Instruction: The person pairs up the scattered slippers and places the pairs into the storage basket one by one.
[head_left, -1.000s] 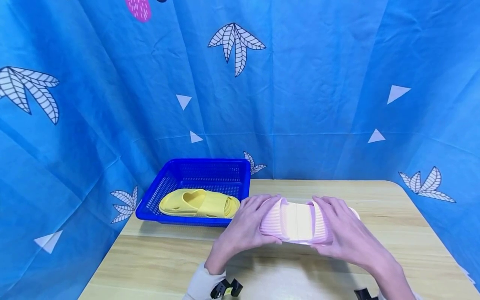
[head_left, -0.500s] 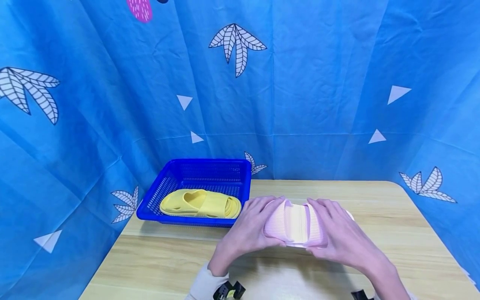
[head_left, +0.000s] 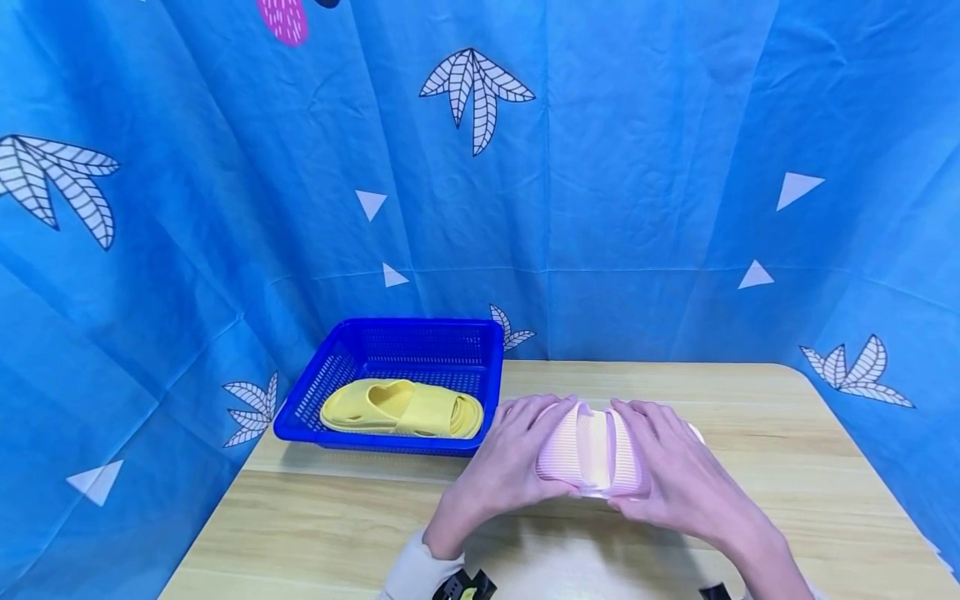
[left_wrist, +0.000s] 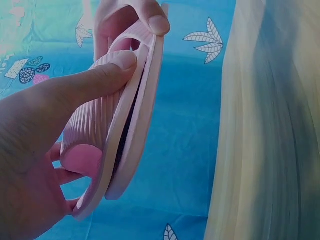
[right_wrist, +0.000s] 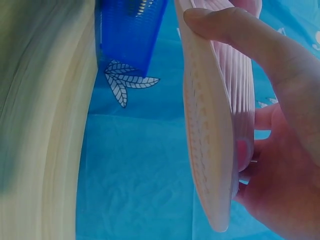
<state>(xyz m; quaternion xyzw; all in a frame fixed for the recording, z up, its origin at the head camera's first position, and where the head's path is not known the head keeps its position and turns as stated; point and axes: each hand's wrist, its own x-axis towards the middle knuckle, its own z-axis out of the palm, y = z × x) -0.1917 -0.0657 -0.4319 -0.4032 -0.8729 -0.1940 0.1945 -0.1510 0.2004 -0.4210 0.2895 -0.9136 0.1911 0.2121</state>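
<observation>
Above the table, both hands hold a pair of pink slippers (head_left: 596, 450) with ribbed straps. My left hand (head_left: 506, 462) grips the left end, fingers over the strap and thumb along the near side. On the other end, my right hand (head_left: 678, 475) has its fingers over the strap and its thumb below. Seen from the left wrist, the two slippers (left_wrist: 132, 145) lie against each other with a narrow dark gap between them. The right wrist view shows a pale slipper's edge (right_wrist: 207, 135) under the right thumb. The palms hide both ends in the head view.
A blue plastic basket (head_left: 491, 379) stands at the back left of the wooden table (head_left: 322, 517). Yellow slippers (head_left: 401, 408) lie inside it along its front wall. Behind the table hangs a blue patterned curtain (head_left: 622, 208).
The hands have drawn closer together on the pink slippers, the left one shifting right and the right one left. Less of the insole shows between the straps. Basket and yellow slippers have stayed put.
</observation>
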